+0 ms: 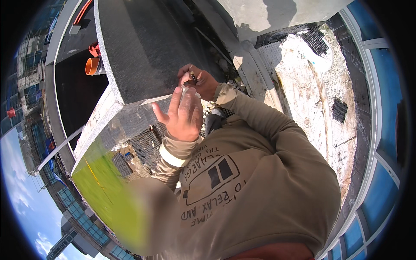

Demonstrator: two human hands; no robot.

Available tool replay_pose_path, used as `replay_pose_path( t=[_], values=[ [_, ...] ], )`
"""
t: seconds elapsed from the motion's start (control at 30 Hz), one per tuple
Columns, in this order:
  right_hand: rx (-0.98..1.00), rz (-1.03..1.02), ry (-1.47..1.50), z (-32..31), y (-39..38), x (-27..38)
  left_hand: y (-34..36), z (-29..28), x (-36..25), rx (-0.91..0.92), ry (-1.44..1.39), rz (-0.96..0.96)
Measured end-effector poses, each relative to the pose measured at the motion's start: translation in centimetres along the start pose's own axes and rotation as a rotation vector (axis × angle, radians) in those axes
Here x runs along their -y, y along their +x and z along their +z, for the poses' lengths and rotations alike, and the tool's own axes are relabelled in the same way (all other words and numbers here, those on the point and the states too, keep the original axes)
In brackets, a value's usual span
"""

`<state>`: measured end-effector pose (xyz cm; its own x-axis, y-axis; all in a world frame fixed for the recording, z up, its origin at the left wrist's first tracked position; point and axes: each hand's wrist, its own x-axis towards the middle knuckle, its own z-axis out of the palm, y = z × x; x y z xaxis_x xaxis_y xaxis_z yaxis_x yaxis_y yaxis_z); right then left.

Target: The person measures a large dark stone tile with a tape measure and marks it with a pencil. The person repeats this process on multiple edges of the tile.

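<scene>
My right hand [203,83] is closed around a small dark object [190,81] with a shiny part; most of it is hidden by the fingers, so its kind cannot be made out. Just below, my left hand [184,115] has its thumb spread and fingers stretched out, the fingertips beside my right hand. A whitish bit of material [187,90] shows at those fingertips. Both hands are over the near edge of a dark grey stone slab [147,52], where a thin pale strip [156,99] runs along the edge, left of my fingers.
White, dust-covered sheeting [307,95] lies to the right with pieces of black grid [339,110] on it. A pale block [286,17] stands at the far side. An orange pipe end [91,66] is left of the slab; blue panels [383,86] line the right.
</scene>
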<state>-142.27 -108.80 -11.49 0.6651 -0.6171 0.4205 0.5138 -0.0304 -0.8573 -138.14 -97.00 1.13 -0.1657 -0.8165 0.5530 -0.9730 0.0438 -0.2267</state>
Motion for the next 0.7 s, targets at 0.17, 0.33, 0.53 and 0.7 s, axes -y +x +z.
replay_pose_path(
  t=[0.17, 0.33, 0.53, 0.7],
  values=[
    [0.033, -0.127, -0.043, -0.7, 0.1, 2.4, 1.0, -1.7, 0.5, 0.001, 0.026, -0.075],
    [0.136, 0.052, 0.002, -2.8, 0.2, 8.1, 4.8, -4.4, 0.8, -0.112, -0.011, -0.276],
    [0.027, 0.201, 0.143, -1.7, 2.2, 12.3, 9.7, -8.6, 3.4, 0.012, 0.121, -0.313],
    [-0.026, 0.447, 0.111, -0.1, 2.7, 12.5, 10.1, -9.7, 4.8, 0.135, 0.213, -0.269]
  ],
)
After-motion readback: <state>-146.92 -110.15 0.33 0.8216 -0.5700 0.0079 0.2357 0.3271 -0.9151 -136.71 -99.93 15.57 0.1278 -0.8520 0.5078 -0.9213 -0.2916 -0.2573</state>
